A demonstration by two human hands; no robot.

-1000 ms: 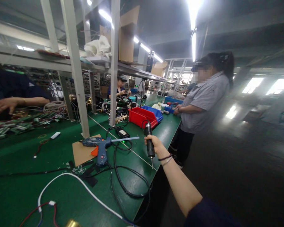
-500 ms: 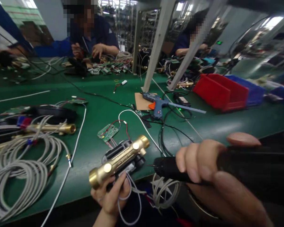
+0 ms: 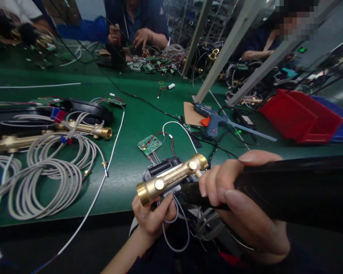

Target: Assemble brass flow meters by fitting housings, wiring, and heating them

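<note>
Brass pipe: The shiny gold-coloured brass pipe with two round bumps point(image 3: 173, 177) was tilted, near the front edge of the smooth green table point(image 3: 125, 186).
Left hand: The left hand point(image 3: 157, 217) was bent closed under the pipe and held it, thumb up by a small pale grey piece point(image 3: 175, 189). A loose hold could have let the round pipe roll.
Right hand: The right hand point(image 3: 251, 220) was wrapped tight round a fat black tube-shaped screwdriver point(image 3: 297, 190), beside the pipe.
Screwdriver tip: Its nose pointed at the grey piece under the pipe. I could not tell if they touched. If it slid off, it might have poked the left thumb, which was very near.
Grey wire: A thin grey looped wire point(image 3: 185, 243) hung below the pipe. It could have caught on the screwdriver and been pulled.
Black case: The black plastic case point(image 3: 162, 167) was just behind the pipe.
Green board: The small green circuit board point(image 3: 150, 145) lay behind the pipe, on thin wires. A hard twist of the pipe could have tugged them loose.
Glue gun: The blue glue gun with an orange trigger point(image 3: 213, 120) lay well behind the pipe.
</note>
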